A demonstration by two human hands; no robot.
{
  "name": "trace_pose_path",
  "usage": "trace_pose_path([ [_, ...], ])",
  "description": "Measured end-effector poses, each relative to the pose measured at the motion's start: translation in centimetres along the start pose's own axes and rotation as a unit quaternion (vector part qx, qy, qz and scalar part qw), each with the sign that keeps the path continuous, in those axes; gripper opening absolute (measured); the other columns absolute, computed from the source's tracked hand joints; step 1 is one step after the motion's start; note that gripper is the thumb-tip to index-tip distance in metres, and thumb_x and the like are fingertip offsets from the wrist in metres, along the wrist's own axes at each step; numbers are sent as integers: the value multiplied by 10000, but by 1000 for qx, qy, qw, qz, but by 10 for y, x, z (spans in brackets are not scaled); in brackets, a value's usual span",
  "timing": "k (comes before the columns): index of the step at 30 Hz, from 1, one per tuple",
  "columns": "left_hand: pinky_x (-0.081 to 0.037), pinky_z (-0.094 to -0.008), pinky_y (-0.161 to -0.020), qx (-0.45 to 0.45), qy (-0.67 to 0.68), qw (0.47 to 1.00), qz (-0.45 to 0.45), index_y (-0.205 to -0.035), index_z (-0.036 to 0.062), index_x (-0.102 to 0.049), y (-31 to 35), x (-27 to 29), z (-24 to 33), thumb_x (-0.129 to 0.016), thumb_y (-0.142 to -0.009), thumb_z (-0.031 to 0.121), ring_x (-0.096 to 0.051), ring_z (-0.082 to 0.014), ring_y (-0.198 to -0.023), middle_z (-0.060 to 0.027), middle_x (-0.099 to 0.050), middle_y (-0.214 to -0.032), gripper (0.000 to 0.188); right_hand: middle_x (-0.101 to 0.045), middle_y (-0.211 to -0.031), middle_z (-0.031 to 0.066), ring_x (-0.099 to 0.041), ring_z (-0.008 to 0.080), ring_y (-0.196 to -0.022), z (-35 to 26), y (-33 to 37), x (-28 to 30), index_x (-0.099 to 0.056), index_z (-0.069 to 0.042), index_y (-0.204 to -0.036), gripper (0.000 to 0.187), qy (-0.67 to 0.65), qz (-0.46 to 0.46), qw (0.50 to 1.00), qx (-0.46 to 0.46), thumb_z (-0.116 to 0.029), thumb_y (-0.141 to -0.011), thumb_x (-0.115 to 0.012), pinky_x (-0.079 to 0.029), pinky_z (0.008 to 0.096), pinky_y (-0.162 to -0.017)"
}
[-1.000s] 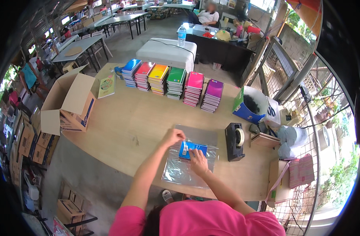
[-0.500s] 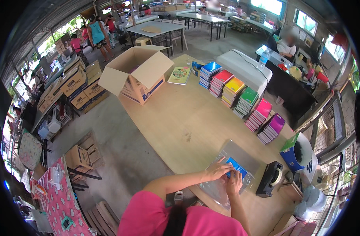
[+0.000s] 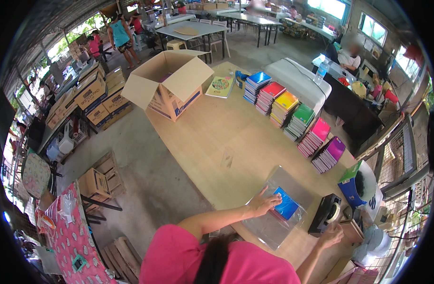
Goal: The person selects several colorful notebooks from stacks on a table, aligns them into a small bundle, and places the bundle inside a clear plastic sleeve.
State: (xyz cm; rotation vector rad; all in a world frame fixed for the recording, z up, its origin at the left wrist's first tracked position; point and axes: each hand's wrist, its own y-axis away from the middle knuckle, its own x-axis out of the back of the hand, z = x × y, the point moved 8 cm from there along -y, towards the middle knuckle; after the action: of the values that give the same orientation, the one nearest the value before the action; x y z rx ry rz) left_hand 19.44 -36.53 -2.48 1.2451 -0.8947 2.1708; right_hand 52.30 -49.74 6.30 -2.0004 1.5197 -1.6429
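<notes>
A small blue notebook [image 3: 287,207] lies on a clear plastic sheet or bag [image 3: 269,229], with shiny film over its cover. Fingers of my left hand [image 3: 265,204] press on the notebook's left edge and hold it against the table. Beside a black tape dispenser [image 3: 321,218] with a pale tape roll [image 3: 333,213], my right hand [image 3: 330,235] has its fingers curled together. Whether a strip of tape is between those fingers is too small to make out.
Along the table's [image 3: 212,146] right edge stand several notebook stacks, including a purple one [image 3: 329,156]. An open cardboard box [image 3: 172,87] and a yellow book [image 3: 220,87] sit at the far end. A blue-green container [image 3: 356,185] stands beyond the dispenser.
My right hand has left the notebook and moved right to the tape dispenser. My left hand stays on the notebook, whose cover shows more now.
</notes>
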Motion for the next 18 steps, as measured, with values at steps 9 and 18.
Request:
trace_pose_path([
  [9,-206,-678,-1137,8,44,999,22,-1278,192,-633,-13,13,3,-681,-872,200,-528,-140,-1307,45,-606,-1348,409,-620,-800,71,-621,203,-771,123,19,-89,-628,-38,-801,162,-312,-324,795,-407,-114,-832,-767,-579,415,-699],
  [18,-184,-676,-1147,-15,1,1000,12,-1313,202,-622,-15,8,8,-665,-893,229,-536,-131,-1300,45,-598,-1375,424,-660,-861,90,-618,213,-825,85,26,-38,-692,9,-874,181,-368,-218,797,-426,-166,-894,-731,-547,490,-739],
])
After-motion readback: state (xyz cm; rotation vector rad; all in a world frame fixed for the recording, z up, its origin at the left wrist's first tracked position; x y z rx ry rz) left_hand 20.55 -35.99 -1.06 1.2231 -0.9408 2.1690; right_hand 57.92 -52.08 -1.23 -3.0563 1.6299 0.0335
